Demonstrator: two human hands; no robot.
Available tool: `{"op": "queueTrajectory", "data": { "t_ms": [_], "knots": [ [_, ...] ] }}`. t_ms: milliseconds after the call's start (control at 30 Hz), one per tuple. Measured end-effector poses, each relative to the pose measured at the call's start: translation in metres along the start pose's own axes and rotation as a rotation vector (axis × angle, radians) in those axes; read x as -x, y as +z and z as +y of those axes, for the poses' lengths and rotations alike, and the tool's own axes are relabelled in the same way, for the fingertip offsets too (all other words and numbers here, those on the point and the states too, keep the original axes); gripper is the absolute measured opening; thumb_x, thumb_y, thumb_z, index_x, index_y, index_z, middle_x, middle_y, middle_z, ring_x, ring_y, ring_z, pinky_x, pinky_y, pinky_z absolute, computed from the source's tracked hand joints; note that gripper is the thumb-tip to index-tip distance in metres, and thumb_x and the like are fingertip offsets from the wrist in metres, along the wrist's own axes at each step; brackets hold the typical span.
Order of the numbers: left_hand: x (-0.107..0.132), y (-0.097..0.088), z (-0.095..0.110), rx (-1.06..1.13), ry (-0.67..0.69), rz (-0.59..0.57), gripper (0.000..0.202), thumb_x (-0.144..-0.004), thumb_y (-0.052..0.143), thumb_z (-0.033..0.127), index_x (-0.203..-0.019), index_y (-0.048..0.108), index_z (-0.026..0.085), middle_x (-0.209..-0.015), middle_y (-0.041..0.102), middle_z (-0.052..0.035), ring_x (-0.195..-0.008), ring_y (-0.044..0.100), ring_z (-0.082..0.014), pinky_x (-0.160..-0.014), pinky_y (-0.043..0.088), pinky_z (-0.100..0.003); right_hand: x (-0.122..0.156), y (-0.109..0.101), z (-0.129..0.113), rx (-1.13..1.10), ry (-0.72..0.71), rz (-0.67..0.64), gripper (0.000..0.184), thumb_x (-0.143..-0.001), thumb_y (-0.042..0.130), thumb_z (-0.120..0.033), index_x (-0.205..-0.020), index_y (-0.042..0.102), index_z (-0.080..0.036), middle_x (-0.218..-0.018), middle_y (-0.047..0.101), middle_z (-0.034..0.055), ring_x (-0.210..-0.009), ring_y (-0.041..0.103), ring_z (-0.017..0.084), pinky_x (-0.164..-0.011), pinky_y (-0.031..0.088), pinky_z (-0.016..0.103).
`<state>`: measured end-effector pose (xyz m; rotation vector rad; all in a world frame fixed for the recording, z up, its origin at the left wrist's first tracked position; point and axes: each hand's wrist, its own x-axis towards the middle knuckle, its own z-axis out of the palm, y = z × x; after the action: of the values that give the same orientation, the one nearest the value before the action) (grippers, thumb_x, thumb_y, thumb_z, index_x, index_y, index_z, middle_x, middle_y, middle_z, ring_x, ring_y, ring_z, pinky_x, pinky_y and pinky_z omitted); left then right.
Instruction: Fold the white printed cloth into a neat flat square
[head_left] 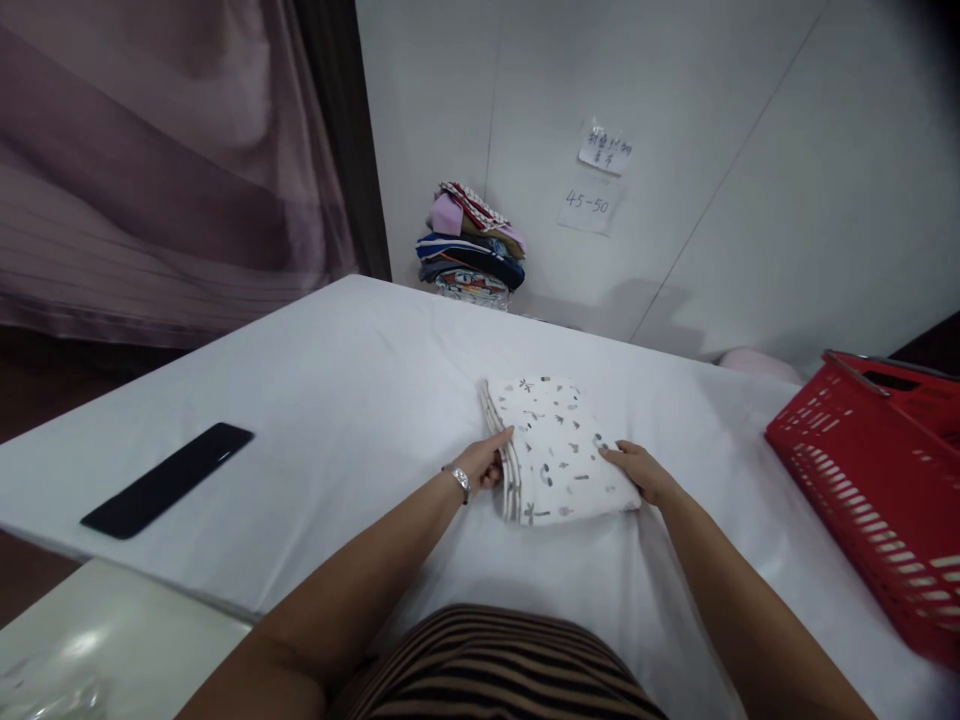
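A white cloth (559, 445) printed with small dark motifs lies folded into several layers near the middle of the white-covered table (337, 400). My left hand (486, 460) pinches its left folded edge, thumb on top and fingers curled below. On the opposite side, my right hand (637, 472) grips the right edge, with its thumb on the upper face and its other fingers partly hidden. The cloth's near edge appears slightly raised toward me. A silver watch or bracelet circles my left wrist.
A red plastic basket (862, 480) stands at the right. Toward the left lies a flat black slab (169, 480). Folded fabrics (472, 250) are piled behind the far table edge by the wall, under paper signs (589, 203). A pinkish curtain (172, 170) hangs at far left.
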<state>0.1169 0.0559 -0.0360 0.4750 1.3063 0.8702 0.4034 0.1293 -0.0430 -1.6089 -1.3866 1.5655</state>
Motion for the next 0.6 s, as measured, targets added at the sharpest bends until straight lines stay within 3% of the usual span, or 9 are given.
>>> {"op": "queueTrajectory", "data": {
  "t_ms": [133,267,333,400,467,500,600],
  "knots": [
    [-0.006,0.003,0.0,-0.052,0.053,0.126,0.053,-0.056,0.067,0.065,-0.057,0.046,0.017,-0.045,0.039,0.0062,-0.036,0.028,-0.0045,-0.038,0.014,-0.02,0.004,0.003,-0.004,0.035,0.023,0.015,0.037,-0.067,0.071,-0.04,-0.093,0.061,-0.016,-0.093,0.07,0.0106,-0.081,0.066,0.023,-0.062,0.053,0.028],
    [-0.005,0.007,0.001,-0.068,0.117,0.176,0.041,-0.063,0.069,0.053,-0.066,0.049,0.017,-0.048,0.043,0.0059,-0.037,0.033,-0.0058,-0.039,0.018,-0.021,0.004,0.001,-0.007,0.144,0.021,0.045,0.04,-0.071,0.066,-0.04,-0.102,0.059,-0.015,-0.098,0.068,0.0118,-0.086,0.066,0.024,-0.068,0.053,0.03],
    [-0.004,0.01,0.001,-0.072,0.158,0.194,0.036,-0.064,0.069,0.047,-0.068,0.05,0.017,-0.049,0.044,0.0055,-0.038,0.035,-0.0066,-0.038,0.02,-0.022,0.004,0.002,-0.009,0.345,-0.049,0.146,0.046,-0.072,0.064,-0.04,-0.111,0.058,-0.015,-0.103,0.067,0.0119,-0.091,0.064,0.025,-0.077,0.052,0.035],
    [-0.005,0.012,0.001,-0.085,0.19,0.207,0.034,-0.065,0.069,0.045,-0.069,0.05,0.017,-0.05,0.047,0.0046,-0.039,0.038,-0.0076,-0.038,0.022,-0.022,0.008,0.009,-0.013,0.584,-0.212,0.296,0.051,-0.073,0.062,-0.039,-0.118,0.055,-0.016,-0.113,0.062,0.0128,-0.104,0.058,0.028,-0.089,0.046,0.041],
    [-0.007,0.014,0.0,-0.085,0.204,0.208,0.033,-0.065,0.07,0.044,-0.07,0.051,0.017,-0.051,0.049,0.0036,-0.04,0.041,-0.0086,-0.038,0.025,-0.023,0.017,0.027,-0.021,0.703,-0.433,0.356,0.051,-0.077,0.057,-0.038,-0.123,0.052,-0.018,-0.125,0.055,0.0123,-0.116,0.05,0.028,-0.096,0.04,0.044],
    [-0.009,0.014,-0.001,-0.072,0.205,0.203,0.033,-0.065,0.07,0.044,-0.072,0.051,0.017,-0.052,0.05,0.0034,-0.041,0.042,-0.009,-0.039,0.026,-0.023,0.024,0.04,-0.025,0.703,-0.536,0.308,0.049,-0.08,0.054,-0.039,-0.125,0.051,-0.019,-0.129,0.052,0.0113,-0.119,0.047,0.027,-0.097,0.039,0.044],
    [-0.009,0.015,-0.001,0.003,0.208,0.165,0.036,-0.063,0.071,0.044,-0.076,0.053,0.016,-0.054,0.052,0.0023,-0.044,0.047,-0.0105,-0.041,0.034,-0.024,0.05,0.087,-0.037,0.664,-0.655,0.09,0.051,-0.085,0.047,-0.044,-0.131,0.045,-0.022,-0.129,0.053,0.0098,-0.116,0.051,0.025,-0.094,0.043,0.044]
  ]
}}
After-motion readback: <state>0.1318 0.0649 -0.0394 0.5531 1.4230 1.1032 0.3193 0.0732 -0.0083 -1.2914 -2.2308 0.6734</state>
